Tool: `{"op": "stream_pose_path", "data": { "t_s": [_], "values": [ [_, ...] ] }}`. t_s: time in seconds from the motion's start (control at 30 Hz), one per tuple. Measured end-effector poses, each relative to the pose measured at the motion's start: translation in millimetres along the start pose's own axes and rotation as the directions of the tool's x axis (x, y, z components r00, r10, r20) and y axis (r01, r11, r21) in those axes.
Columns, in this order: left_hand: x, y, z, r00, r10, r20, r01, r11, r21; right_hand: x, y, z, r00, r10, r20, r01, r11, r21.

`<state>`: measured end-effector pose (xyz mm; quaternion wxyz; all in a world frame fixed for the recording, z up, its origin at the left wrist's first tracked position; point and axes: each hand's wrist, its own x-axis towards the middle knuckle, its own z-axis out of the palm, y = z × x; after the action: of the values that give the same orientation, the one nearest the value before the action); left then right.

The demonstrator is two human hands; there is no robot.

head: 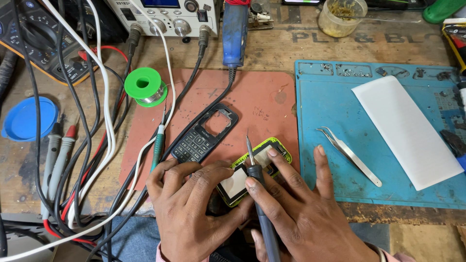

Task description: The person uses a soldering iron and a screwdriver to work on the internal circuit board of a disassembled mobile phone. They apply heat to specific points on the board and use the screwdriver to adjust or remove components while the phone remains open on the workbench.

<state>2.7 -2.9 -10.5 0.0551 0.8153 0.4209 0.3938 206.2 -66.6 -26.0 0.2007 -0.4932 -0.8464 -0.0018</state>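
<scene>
Green-rimmed phone body point(255, 170) between both hands point(242, 213)

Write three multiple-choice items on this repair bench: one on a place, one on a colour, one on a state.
1. Where do the metal tweezers lie?
A. on the blue mat
B. on the red mat
C. in the plastic cup

2. What colour is the solder spool?
A. yellow
B. green
C. white

3. What does the right hand hold?
A. nothing
B. a multimeter probe
C. a soldering iron

Answers: 1 A, they rest on the blue mat beside the white sheet. 2 B, its flanges are bright green. 3 C, fingers wrap the iron's handle, tip over the lime-edged phone board.
</scene>
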Motion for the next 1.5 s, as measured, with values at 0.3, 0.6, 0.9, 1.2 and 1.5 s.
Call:
{"op": "stream_pose_path", "data": {
  "t_s": [0.3, 0.6, 0.9, 1.2, 1.5],
  "values": [
    [1.6, 2.1, 0.1, 0.999, 0.032, -0.015, -0.032, 0.999, 0.023, -2.8, -3.9, -5.5, 0.95, 0.152, -0.271, -0.102, 0.977, 0.19],
    [5.6, 7.7, -1.7, 0.996, 0.079, 0.03, -0.082, 0.991, 0.106, -7.2, -7.0, 18.4, 0.517, 0.679, -0.521, -0.037, 0.625, 0.779],
    [4.4, 7.4, -1.7, 0.998, 0.039, 0.044, -0.043, 0.995, 0.087, 4.1, -7.2, -15.0, 0.92, 0.22, -0.324, -0.152, 0.963, 0.224],
    [3.6, 5.6, -1.4, 0.998, 0.04, 0.053, -0.044, 0.997, 0.068, 8.7, -12.1, -14.2, 0.979, 0.119, -0.164, -0.101, 0.988, 0.114],
    [3.3, 3.3, 0.3, 0.998, 0.042, 0.055, -0.045, 0.997, 0.065, 6.4, -3.3, -11.0, 0.99, 0.016, -0.143, -0.005, 0.997, 0.077]
  ]
}}
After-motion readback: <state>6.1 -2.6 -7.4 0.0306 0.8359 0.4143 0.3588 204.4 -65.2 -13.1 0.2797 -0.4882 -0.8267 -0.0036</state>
